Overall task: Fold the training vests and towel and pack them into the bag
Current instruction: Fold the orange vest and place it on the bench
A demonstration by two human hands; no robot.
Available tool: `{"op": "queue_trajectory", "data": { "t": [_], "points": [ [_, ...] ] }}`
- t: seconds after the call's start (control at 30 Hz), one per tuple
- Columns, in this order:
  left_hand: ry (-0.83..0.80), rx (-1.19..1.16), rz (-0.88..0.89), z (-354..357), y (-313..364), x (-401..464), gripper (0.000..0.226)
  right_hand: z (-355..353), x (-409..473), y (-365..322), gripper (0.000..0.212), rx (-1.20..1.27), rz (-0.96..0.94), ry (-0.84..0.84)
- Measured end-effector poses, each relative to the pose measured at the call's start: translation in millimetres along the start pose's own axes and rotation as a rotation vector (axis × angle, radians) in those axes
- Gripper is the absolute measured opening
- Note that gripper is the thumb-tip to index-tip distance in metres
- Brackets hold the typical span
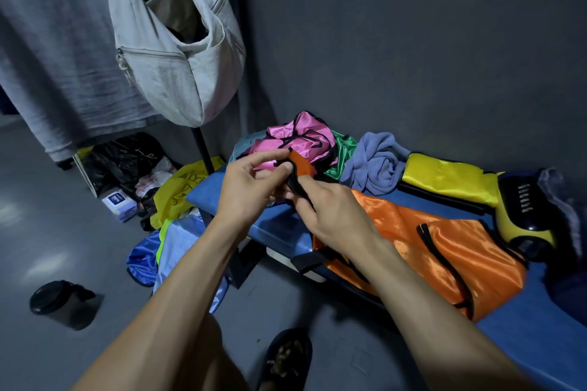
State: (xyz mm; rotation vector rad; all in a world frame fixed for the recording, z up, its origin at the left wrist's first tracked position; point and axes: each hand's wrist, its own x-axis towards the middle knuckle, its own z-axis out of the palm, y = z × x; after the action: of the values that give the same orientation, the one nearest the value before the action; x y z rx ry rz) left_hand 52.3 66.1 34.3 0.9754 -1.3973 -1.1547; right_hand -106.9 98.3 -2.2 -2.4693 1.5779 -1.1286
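Observation:
An orange vest with black trim lies spread on the blue bench. My left hand pinches its black-edged shoulder strap, lifted off the bench. My right hand grips the same strap just below. Behind them lie a crumpled pink vest, a green vest and a bunched grey-blue towel. A folded yellow vest lies at the back right. A white cloth bag hangs open from a black stand at upper left.
A black and yellow bag sits on the bench's right end. On the floor lie blue fabric, a yellow bag, black plastic bags and a dark cup. My sandalled foot stands below. A grey wall is behind.

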Motion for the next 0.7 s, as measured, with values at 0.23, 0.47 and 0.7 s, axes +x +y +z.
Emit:
{"op": "queue_trajectory", "data": {
  "t": [0.23,0.47,0.7],
  "points": [
    [-0.151,0.537,0.413,-21.5,-8.6,3.7,0.052,-5.0,1.0,-3.4,0.015,0.151,0.105,-0.035],
    [-0.412,0.674,0.467,-17.1,0.6,11.0,0.058,-5.0,0.6,-1.8,0.013,0.144,0.107,-0.128],
    [-0.342,0.807,0.542,-31.4,-2.5,18.0,0.032,-8.9,-6.6,10.3,0.024,0.059,0.124,-0.139]
  ]
}}
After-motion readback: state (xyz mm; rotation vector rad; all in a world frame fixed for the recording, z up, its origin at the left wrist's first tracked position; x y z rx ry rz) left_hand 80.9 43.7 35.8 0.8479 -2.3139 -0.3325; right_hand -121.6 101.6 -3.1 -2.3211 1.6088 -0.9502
